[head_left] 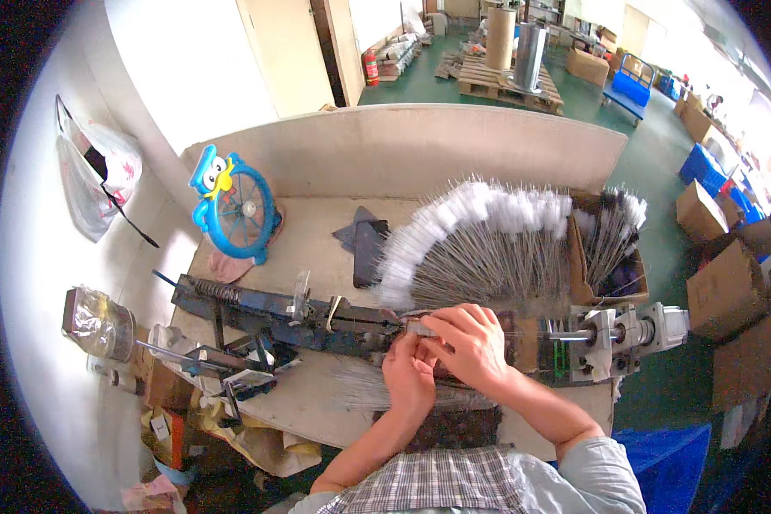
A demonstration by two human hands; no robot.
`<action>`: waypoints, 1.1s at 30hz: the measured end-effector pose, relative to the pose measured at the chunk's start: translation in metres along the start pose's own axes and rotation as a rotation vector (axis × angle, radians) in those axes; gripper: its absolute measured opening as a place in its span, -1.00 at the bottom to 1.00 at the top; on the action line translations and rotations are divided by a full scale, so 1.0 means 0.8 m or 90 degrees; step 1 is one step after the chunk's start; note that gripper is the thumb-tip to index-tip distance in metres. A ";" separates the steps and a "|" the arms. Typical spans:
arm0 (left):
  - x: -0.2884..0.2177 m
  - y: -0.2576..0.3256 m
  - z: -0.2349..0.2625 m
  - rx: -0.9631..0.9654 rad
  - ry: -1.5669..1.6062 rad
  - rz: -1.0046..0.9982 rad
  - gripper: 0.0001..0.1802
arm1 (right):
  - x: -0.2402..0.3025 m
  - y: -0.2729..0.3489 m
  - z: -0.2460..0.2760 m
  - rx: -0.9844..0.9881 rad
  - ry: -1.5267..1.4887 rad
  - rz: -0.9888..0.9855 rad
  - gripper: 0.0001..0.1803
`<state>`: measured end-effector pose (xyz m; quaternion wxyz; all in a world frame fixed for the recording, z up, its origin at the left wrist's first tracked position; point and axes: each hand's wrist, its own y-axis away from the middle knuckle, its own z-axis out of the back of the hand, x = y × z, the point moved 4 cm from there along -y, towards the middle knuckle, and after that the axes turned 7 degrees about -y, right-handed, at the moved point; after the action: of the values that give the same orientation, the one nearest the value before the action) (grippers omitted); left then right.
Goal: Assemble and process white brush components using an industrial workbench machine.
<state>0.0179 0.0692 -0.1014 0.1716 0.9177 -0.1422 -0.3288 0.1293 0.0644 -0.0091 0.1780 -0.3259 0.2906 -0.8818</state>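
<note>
Side by side at the middle of a long dark metal machine (265,300), my two hands meet at their fingertips. My left hand (409,377) is closed in a pinch, low against the machine's bar. From the right, my right hand (473,347) bends over it with thumb and fingers drawn together. Whatever lies between the fingers is too small and hidden to name. Just beyond my hands, a fan-shaped heap of thin wire brushes (497,248) with white bristle tips covers the bench. Loose thin wires (360,385) lie left of my left forearm.
A motor-like unit with a shaft (630,334) sits at the machine's right end. Behind it stands a cardboard box (634,287) of dark and white brushes. A blue cartoon fan (236,206) and a dark flat slab (368,253) rest on the bench (317,214), below its raised back board (403,141).
</note>
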 end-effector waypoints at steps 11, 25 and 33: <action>-0.005 0.004 -0.023 -0.053 -0.076 -0.104 -0.86 | -0.010 0.006 0.011 -0.005 0.007 0.006 -0.77; -0.011 0.007 -0.010 -0.032 -0.009 -0.027 -0.46 | -0.023 0.022 0.018 0.125 0.090 -0.020 -0.85; -0.014 0.019 -0.021 0.039 -0.115 -0.007 -0.38 | -0.024 0.028 0.034 0.148 0.071 -0.052 -0.85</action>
<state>0.0184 0.0631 -0.0768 0.1278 0.8900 -0.1619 -0.4066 0.1645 0.0460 -0.0156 0.1619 -0.2655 0.1820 -0.9328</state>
